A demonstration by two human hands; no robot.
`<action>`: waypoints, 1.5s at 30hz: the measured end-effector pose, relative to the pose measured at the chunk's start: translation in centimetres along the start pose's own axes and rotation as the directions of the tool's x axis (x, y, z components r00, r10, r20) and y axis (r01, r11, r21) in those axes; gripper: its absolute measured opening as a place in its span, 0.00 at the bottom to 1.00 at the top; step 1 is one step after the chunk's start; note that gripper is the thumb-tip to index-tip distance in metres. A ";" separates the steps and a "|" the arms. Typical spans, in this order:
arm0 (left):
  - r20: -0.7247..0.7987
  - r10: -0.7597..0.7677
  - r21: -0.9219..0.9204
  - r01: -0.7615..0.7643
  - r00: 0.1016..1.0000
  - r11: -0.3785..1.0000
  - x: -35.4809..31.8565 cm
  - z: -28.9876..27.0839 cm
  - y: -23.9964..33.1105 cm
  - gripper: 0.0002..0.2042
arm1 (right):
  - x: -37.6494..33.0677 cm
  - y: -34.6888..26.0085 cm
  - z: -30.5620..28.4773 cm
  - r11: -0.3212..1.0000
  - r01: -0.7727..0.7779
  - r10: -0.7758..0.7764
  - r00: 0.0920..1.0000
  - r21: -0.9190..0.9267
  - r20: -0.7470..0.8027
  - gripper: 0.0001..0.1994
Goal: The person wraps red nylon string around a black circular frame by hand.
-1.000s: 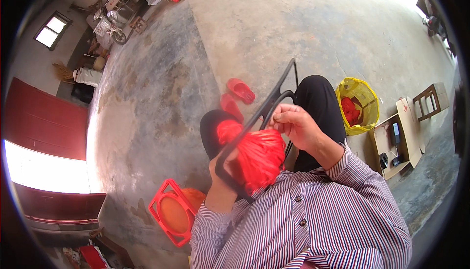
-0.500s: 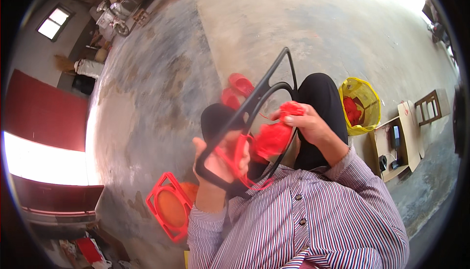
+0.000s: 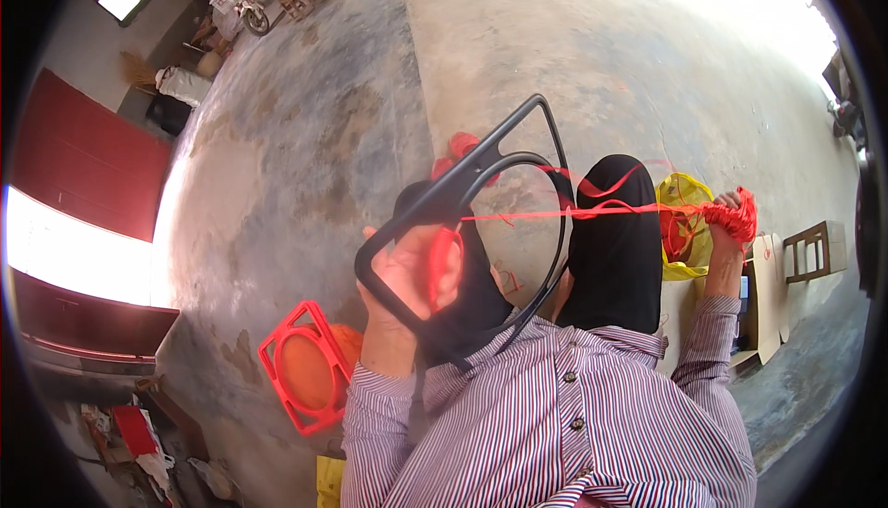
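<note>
Overhead, seen from the head camera:

Left hand: the left hand (image 3: pixel 413 278) is closed around the lower left edge of a black metal frame of bent bar and rod (image 3: pixel 481 170), fingers curled over the bar, with a loop of red cord lying across the palm.

Black frame: it is held tilted in front of the person's lap, its pointed corner away from the body and its curved rod sweeping down toward the striped shirt.

Right hand: the right hand (image 3: pixel 731 230) is stretched far out to the person's right, closed on a bunched hank of red plastic cord (image 3: pixel 735 216); how tight the grip is cannot be told.

Cord strand: a thin red strand (image 3: pixel 592 214) runs taut from the frame at the left hand across both knees to the hank in the right hand; looser red loops curl above it.

Legs: black trousers (image 3: pixel 615 249) show under the strand.

Yellow bag: a yellow plastic bag with red material inside (image 3: pixel 680 230) sits on the floor just beside the right knee.

Red frame: a red-wound frame with an orange woven middle (image 3: pixel 301 378) lies on the concrete floor (image 3: pixel 305 156), near the left elbow.

Wooden chair: a small brown wooden chair (image 3: pixel 814 249) stands beyond the right hand.
</note>
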State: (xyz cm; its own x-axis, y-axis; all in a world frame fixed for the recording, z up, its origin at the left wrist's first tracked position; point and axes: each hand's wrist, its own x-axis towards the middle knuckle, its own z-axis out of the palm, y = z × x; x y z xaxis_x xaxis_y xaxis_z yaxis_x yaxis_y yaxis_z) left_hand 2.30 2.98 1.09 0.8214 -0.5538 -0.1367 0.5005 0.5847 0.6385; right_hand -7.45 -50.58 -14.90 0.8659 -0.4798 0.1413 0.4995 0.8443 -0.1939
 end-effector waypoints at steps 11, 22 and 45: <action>0.160 -0.103 0.036 0.098 0.982 0.995 1.2 -0.1 -1.2 0.28 | -6.9 24.7 18.8 0.590 -0.514 0.625 0.779 -0.622 -0.051 0.20; 0.059 0.000 0.057 -0.004 0.998 0.998 -0.4 -2.3 0.0 0.21 | -6.4 21.6 17.8 0.705 -0.587 0.623 0.781 -0.397 -0.047 0.13; -0.253 0.241 0.134 -0.212 0.937 0.968 0.5 3.1 -3.8 0.33 | -6.0 25.4 25.6 0.114 -0.064 0.713 0.700 -0.991 0.036 0.17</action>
State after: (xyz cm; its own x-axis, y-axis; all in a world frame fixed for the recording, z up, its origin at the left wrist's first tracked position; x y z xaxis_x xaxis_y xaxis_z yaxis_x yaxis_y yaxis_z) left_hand -0.02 -1.36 0.90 0.9594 -0.2281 -0.1661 0.2733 0.6042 0.7485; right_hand -0.60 -20.14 4.18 0.9616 0.2744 -0.0038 0.0272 -0.1092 -0.9936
